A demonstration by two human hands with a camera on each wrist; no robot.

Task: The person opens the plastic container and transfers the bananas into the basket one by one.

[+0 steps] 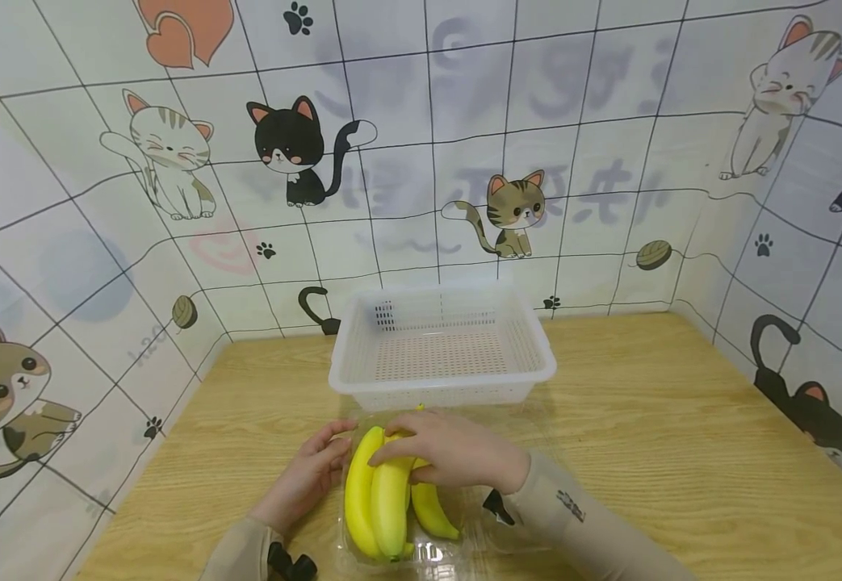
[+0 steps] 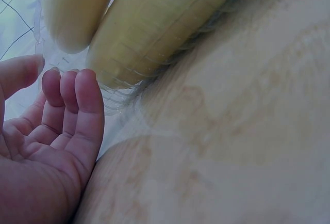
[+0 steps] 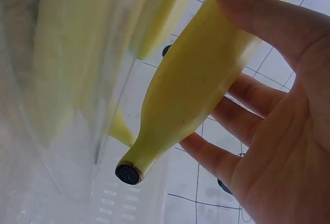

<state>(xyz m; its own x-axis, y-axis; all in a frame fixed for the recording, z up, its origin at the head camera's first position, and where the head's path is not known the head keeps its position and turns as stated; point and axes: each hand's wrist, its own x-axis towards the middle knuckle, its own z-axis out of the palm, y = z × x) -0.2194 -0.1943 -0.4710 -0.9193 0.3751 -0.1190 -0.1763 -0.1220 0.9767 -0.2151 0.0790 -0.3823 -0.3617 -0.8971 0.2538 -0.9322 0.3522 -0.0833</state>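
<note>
My right hand reaches over a clear plastic box and grips a yellow banana. In the right wrist view, its thumb lies on one side of that banana and the fingers on the other; the dark stem tip shows. Another banana lies along the box's left side, and a smaller-looking one is to the right, partly hidden by the hand. At the box's left wall is my left hand, its fingers loosely bent with the fingertips close to the plastic; contact is hard to tell.
Behind the box stands a white perforated plastic basket, with no fruit visible inside. Both stand on a wood-grain table. A tiled-pattern wall covering with cartoon cats encloses the back and sides.
</note>
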